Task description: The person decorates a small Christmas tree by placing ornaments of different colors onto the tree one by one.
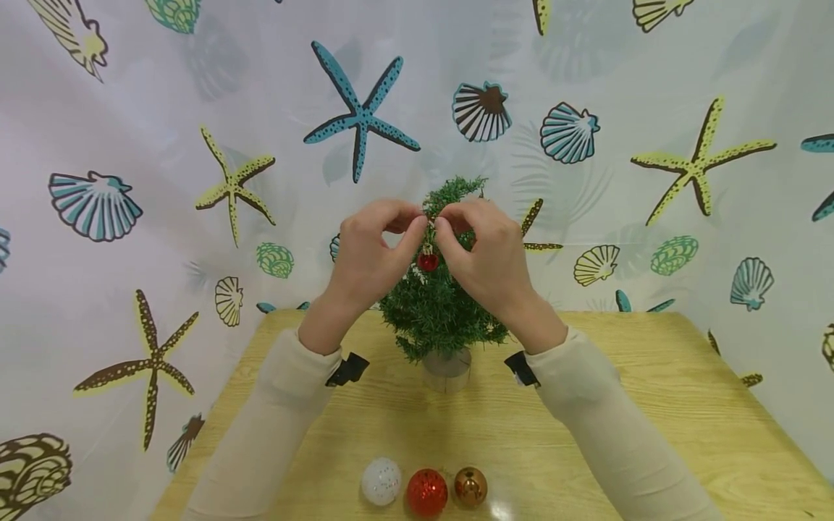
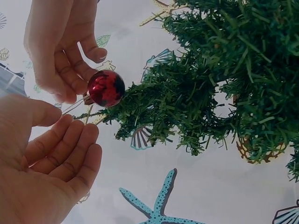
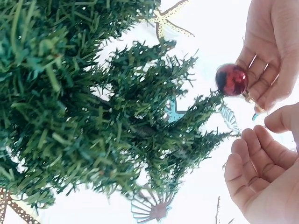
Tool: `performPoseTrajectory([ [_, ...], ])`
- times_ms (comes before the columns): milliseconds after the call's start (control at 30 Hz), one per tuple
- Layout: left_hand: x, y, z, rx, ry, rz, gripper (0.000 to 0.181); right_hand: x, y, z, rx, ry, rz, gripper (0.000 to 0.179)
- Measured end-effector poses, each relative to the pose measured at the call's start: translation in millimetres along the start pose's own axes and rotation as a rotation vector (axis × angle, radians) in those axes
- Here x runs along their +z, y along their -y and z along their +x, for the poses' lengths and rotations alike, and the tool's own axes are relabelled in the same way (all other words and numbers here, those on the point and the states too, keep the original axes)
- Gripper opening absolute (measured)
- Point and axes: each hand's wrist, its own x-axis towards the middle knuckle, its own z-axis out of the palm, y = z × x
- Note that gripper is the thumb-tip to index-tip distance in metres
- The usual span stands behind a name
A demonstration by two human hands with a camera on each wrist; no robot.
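A small shiny red Christmas ball (image 1: 427, 261) with a gold cap hangs by a thin string loop in front of the upper part of a small artificial Christmas tree (image 1: 443, 311). My left hand (image 1: 374, 242) pinches the string between thumb and forefinger, above the ball. From the other side, my right hand (image 1: 485, 250) pinches at the same loop, its fingertips close to the left ones. In the left wrist view, the loop (image 2: 72, 108) runs from the cap to the left thumb tip. The ball (image 3: 232, 80) is right beside a branch tip in the right wrist view.
The tree stands in a pale round pot (image 1: 447, 370) on a wooden table (image 1: 554, 434). Near the front edge sit a white ball (image 1: 381, 481), a glittery red ball (image 1: 427, 493) and a shiny copper ball (image 1: 470, 486). A shell-and-starfish curtain (image 1: 417, 43) surrounds the table's back and sides.
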Motion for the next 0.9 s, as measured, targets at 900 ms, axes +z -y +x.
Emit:
performPoseTrajectory([
  [900, 2.1, 14.9, -49.6, -0.18, 0.004, 0.014, 0.021, -17, -37, -32.6, 0.108, -0.01, -0.062, 0.014],
])
